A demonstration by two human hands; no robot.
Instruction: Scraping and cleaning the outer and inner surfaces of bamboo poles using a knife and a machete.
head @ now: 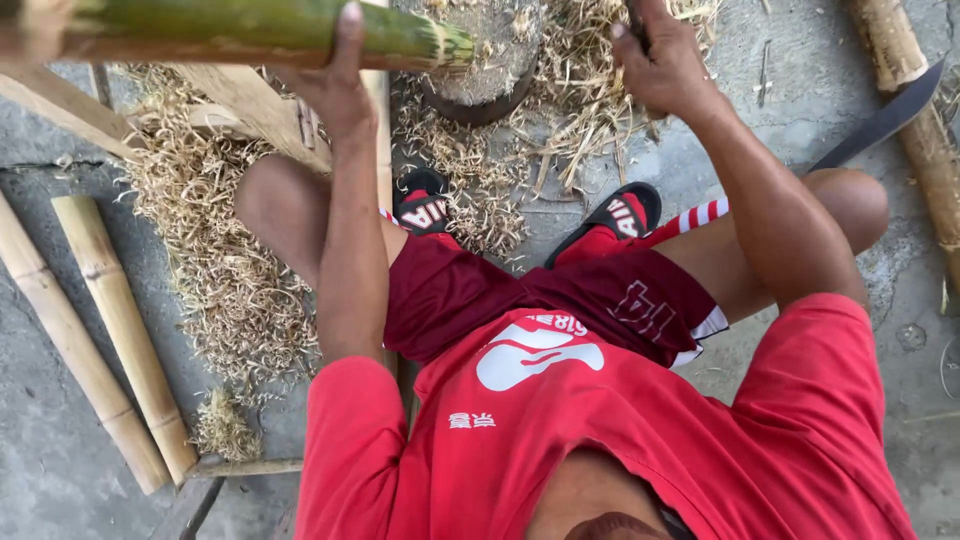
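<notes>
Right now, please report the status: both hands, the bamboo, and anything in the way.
Left hand grips green bamboo pole. Right hand closed on a dark handle. Long blade lies at right. Shavings cover the ground.

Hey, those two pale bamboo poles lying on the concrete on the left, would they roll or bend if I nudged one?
The two pale bamboo poles look round and smooth, so one would probably roll sideways on the concrete floor. They look thick and jointed, so likely stiff rather than bendy. They lie side by side, so a nudged one may bump its neighbour.
</notes>
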